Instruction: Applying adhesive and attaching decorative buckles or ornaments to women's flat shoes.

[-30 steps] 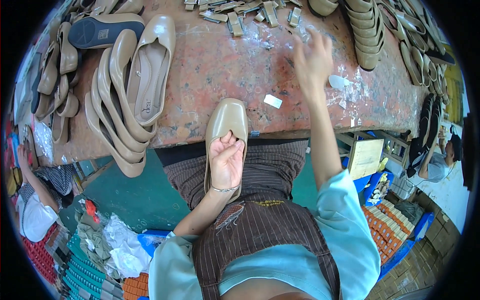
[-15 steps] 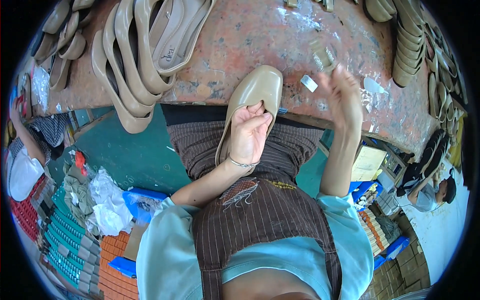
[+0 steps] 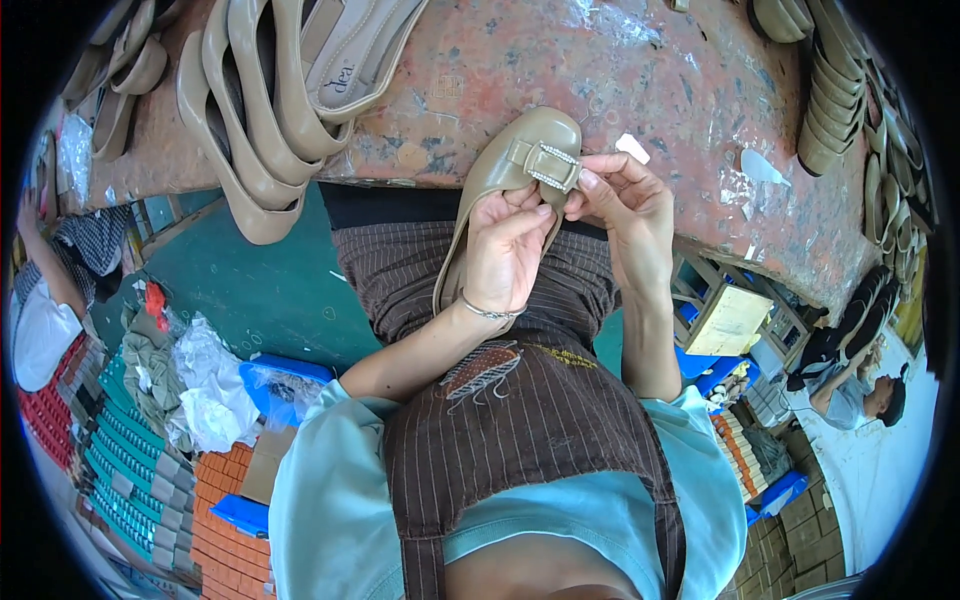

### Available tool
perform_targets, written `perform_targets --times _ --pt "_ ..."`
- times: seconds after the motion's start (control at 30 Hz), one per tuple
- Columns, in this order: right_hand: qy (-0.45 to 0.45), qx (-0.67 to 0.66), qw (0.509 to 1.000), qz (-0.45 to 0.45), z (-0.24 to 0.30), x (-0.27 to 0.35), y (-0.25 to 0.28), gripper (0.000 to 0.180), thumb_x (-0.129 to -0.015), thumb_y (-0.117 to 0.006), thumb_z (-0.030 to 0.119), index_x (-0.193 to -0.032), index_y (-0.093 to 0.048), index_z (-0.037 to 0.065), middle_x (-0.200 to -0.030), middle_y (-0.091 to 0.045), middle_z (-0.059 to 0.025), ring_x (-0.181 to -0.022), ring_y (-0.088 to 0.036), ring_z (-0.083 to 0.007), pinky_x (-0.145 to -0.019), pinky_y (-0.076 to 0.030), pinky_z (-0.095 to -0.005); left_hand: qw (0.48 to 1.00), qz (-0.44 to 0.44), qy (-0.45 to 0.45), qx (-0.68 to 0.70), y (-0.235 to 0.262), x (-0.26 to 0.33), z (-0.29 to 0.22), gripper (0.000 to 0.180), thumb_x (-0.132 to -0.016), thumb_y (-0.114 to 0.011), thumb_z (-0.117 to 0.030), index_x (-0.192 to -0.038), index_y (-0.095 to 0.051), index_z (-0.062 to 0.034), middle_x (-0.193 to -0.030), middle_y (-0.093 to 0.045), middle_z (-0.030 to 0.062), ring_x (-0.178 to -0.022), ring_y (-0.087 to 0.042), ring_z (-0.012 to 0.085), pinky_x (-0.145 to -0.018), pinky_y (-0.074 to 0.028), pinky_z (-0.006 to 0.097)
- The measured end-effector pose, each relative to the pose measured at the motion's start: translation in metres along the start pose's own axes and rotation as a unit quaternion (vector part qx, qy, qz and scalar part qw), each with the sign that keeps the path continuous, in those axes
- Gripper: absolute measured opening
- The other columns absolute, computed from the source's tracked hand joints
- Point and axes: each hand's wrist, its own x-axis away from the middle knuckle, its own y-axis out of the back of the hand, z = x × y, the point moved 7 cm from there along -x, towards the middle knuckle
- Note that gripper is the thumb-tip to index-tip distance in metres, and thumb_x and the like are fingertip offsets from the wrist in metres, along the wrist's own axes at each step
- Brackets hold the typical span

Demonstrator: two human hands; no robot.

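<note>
A glossy beige shoe rests against the table's near edge, toe pointing away from me. My left hand is closed on its upper, with fingers inside the opening and the thumb outside. My right hand pinches one end of a beige bow ornament with a sparkling buckle. The ornament lies over the shoe's toe, just above my left fingertips; whether it is fixed there I cannot tell.
Nested beige shoes stand on the worn reddish table at left, more shoe stacks at right. A small white bottle and a white piece lie nearby. Co-workers sit at both sides.
My right hand has come from the table at the right to the shoe, bringing the bow ornament onto its toe. My left hand keeps its hold on the shoe.
</note>
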Motion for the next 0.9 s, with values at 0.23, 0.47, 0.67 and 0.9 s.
perform_targets --times 0.23,0.47,0.67,0.9 --pt "0.014 0.045 0.998 -0.042 -0.001 0.0 -0.001 0.009 -0.086 -0.059 -0.001 -0.093 -0.06 -0.006 -0.078 -0.064 -0.0109 -0.067 -0.064 -0.0139 -0.061 -0.053 -0.0244 1.0 0.013 -0.006 -0.019 -0.006 0.001 -0.002 0.033 -0.086 -0.046 0.004 -0.118 -0.048 0.0095 -0.116 -0.057 0.0169 -0.11 -0.055 0.0226 -0.1 -0.04 0.035" --pt "0.021 0.095 0.993 -0.069 0.002 0.0 -0.004 0.008 -0.083 -0.061 -0.002 -0.091 -0.06 -0.006 -0.077 -0.065 -0.0099 -0.066 -0.064 -0.0124 -0.058 -0.051 -0.0214 0.99 -0.103 -0.007 -0.093 0.001 -0.009 0.0 0.023 -0.09 -0.056 -0.01 -0.11 -0.056 0.0017 -0.104 -0.062 0.01 -0.095 -0.06 0.0159 -0.083 -0.05 0.029" --pt "0.116 0.217 0.965 -0.088 0.028 0.013 -0.005 0.016 -0.082 -0.064 0.0 -0.096 -0.056 0.001 -0.072 -0.059 -0.0019 -0.057 -0.053 -0.0047 -0.05 -0.042 -0.0177 0.995 -0.063 -0.006 -0.071 -0.01 -0.001 -0.018 0.019 -0.088 -0.058 -0.006 -0.106 -0.058 0.0022 -0.101 -0.063 0.0097 -0.091 -0.062 0.0154 -0.08 -0.052 0.029" --pt "0.105 0.101 0.978 -0.15 0.026 0.008 0.042 0.012 -0.093 -0.055 0.014 -0.098 -0.056 0.003 -0.063 -0.049 0.004 -0.05 -0.041 -0.002 -0.044 -0.033 -0.0169 0.952 0.197 -0.215 -0.095 -0.107 0.052 -0.21 0.031 -0.081 -0.052 0.004 -0.112 -0.054 0.0074 -0.102 -0.062 0.0146 -0.091 -0.059 0.0228 -0.091 -0.043 0.042"
